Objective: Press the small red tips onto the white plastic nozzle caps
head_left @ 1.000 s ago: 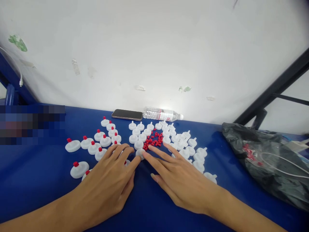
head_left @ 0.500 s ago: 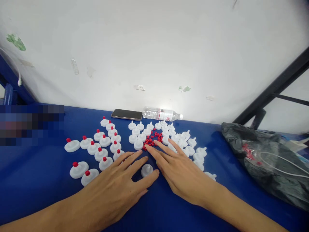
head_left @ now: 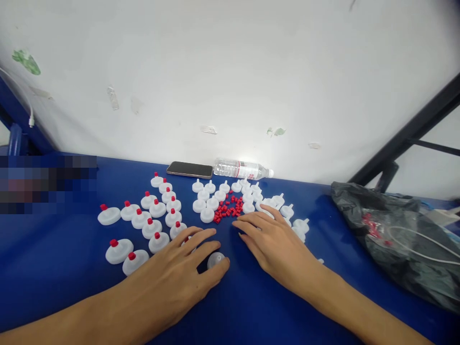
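My left hand (head_left: 183, 268) is curved around a translucent white round nozzle piece (head_left: 215, 260), which sits between its thumb and fingers low over the blue table. My right hand (head_left: 276, 239) hovers just right of it with fingers apart and slightly bent, and I see nothing in them. Small red caps (head_left: 230, 208) lie in a loose pile beyond its fingertips. White nozzle pieces without caps (head_left: 207, 214) stand around that pile, partly hidden by my right hand. To the left, several white pieces with red caps on their spouts (head_left: 157, 242) stand in slanting rows.
A phone (head_left: 189, 169) and a clear plastic bottle (head_left: 242, 169) lie along the white wall (head_left: 230, 72). A dark plastic bag (head_left: 388, 258) with red bits and a white cable rests at the right. The table (head_left: 53, 268) is blue; a dark metal bar (head_left: 402, 129) slants behind the bag.
My right hand has drawn back from the red caps, its fingers now more bent. The nozzle piece has shifted slightly left and nearer, and my left thumb and fingers have closed in around it.
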Motion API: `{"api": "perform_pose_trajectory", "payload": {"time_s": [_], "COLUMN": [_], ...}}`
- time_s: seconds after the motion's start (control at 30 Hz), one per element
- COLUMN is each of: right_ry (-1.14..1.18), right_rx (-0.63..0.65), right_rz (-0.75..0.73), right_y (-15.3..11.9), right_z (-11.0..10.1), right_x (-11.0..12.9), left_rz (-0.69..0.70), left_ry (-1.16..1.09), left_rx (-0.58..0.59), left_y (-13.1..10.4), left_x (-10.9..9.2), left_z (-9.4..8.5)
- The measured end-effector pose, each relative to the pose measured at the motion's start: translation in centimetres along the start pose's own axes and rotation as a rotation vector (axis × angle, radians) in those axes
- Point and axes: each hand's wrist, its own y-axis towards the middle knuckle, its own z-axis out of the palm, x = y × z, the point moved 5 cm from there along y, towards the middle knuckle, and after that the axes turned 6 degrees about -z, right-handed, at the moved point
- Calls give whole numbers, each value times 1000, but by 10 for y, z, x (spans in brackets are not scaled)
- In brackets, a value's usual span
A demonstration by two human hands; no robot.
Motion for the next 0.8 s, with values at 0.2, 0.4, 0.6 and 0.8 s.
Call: {"api": "perform_pose_trajectory", "payload": {"time_s": [0.2, 0.4, 0.6, 0.8], "right_ry": [-52, -54, -76, 32], "right_rx": [36, 121, 135, 73], "right_rz": [60, 5, -25, -62], "right_y": [-3, -9, -9, -8], "right_z": [-16, -25, -17, -20], "right_x": [-5, -7, -9, -8], "left_rz": [10, 12, 6, -2], "left_ry": [-4, -8, -21, -49], "left_rx": [27, 33, 16, -34], "left_y": [-1, 2, 4, 3], "left_x": [0, 0, -2, -2], "left_z": [-2, -9, -13, -13]}}
